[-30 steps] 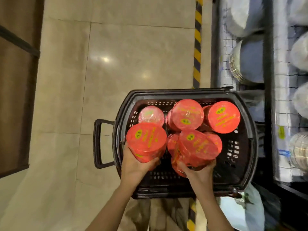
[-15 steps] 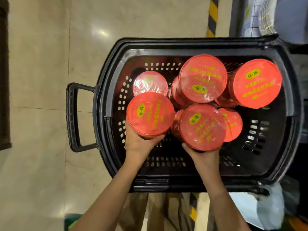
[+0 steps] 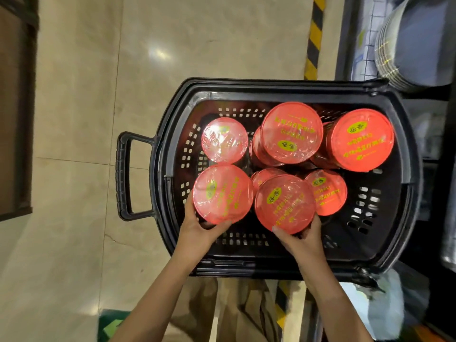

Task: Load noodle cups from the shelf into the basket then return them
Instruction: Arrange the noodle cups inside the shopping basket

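Note:
A black plastic basket (image 3: 404,211) stands on the floor below me and holds several red noodle cups with yellow print on their lids. My left hand (image 3: 201,228) grips one red cup (image 3: 223,193) from below at the basket's near left. My right hand (image 3: 301,239) grips a second red cup (image 3: 285,203) just to the right of it. Other cups lie behind: one at the far left (image 3: 224,139), one at the far middle (image 3: 292,134), one at the far right (image 3: 361,143), and one right of my held cup (image 3: 328,192).
The basket's handle (image 3: 123,176) sticks out to the left over the beige tiled floor (image 3: 98,99). A shelf with grey stacked goods (image 3: 417,40) runs along the right. A yellow and black striped strip (image 3: 314,35) marks the floor by the shelf.
The view has shifted so the basket sits lower and more to the right. Both hands, each with its cup, have sunk a little deeper into the basket.

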Action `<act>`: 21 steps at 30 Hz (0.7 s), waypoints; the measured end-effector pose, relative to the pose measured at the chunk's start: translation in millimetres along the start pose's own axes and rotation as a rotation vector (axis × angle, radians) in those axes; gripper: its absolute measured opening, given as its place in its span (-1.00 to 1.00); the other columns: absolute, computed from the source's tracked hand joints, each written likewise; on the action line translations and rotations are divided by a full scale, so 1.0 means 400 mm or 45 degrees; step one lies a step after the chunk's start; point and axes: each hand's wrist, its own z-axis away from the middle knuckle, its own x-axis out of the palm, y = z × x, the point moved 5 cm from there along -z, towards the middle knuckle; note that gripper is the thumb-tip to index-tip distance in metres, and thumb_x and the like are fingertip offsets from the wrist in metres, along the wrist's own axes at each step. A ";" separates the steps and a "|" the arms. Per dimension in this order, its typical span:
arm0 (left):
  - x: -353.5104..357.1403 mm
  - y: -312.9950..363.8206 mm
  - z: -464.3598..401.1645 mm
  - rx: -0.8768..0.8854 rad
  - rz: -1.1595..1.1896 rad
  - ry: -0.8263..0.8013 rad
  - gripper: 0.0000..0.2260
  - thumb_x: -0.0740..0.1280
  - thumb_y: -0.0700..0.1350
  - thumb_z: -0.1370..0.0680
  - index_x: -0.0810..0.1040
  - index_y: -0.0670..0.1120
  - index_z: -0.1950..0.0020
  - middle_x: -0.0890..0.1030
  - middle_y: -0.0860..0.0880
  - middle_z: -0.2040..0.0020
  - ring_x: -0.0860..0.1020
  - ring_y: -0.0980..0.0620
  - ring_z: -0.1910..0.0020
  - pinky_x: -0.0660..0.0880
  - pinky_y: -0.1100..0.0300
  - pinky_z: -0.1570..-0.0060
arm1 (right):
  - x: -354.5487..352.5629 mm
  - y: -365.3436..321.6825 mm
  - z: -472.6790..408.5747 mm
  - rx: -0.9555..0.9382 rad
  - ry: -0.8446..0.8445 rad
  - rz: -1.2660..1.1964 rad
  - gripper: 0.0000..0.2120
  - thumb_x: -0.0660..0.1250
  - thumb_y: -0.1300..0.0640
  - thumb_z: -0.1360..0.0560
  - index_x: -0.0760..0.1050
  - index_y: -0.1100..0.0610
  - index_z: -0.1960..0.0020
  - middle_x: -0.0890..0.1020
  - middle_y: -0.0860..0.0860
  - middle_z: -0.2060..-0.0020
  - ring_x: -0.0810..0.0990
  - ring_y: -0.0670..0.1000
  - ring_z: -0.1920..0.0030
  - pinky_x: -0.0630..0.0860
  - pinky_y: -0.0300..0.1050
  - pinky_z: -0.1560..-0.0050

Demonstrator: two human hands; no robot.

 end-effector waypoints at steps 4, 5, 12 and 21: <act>-0.010 -0.001 0.003 -0.057 0.218 0.004 -0.43 0.34 -0.13 -0.51 0.19 0.12 -0.45 0.36 0.01 -0.37 0.52 0.10 -0.14 0.54 0.26 -0.02 | -0.014 -0.007 -0.003 0.069 0.061 -0.140 -0.47 0.21 0.12 -0.58 0.11 -0.14 -0.47 0.41 -0.02 -0.25 0.58 -0.01 -0.04 0.50 -0.16 -0.01; -0.010 -0.003 0.002 -0.064 0.290 0.008 -0.47 0.32 -0.15 -0.52 0.23 0.09 -0.44 0.36 -0.03 -0.37 0.52 0.02 -0.17 0.57 0.25 0.03 | -0.017 -0.006 -0.006 0.072 0.070 -0.147 -0.50 0.19 0.10 -0.59 0.12 -0.12 -0.47 0.44 -0.01 -0.22 0.59 0.00 0.00 0.50 -0.17 0.02; -0.011 -0.003 0.000 -0.001 0.477 0.027 -0.50 0.32 -0.14 -0.50 0.30 0.08 -0.41 0.43 0.01 -0.32 0.50 -0.02 -0.23 0.57 0.21 0.05 | -0.020 -0.009 -0.016 0.064 0.120 -0.139 -0.52 0.16 0.14 -0.61 0.17 -0.07 -0.49 0.47 0.03 -0.21 0.59 0.12 -0.07 0.52 -0.12 -0.03; -0.004 -0.009 -0.024 -0.026 0.316 0.069 -0.50 0.32 -0.11 -0.53 0.26 0.08 -0.43 0.39 -0.03 -0.34 0.50 0.00 -0.21 0.56 0.08 -0.06 | -0.017 -0.026 -0.025 0.101 0.164 -0.088 -0.54 0.15 0.12 -0.62 0.15 -0.07 -0.48 0.42 0.00 -0.24 0.54 0.13 -0.15 0.47 -0.06 -0.13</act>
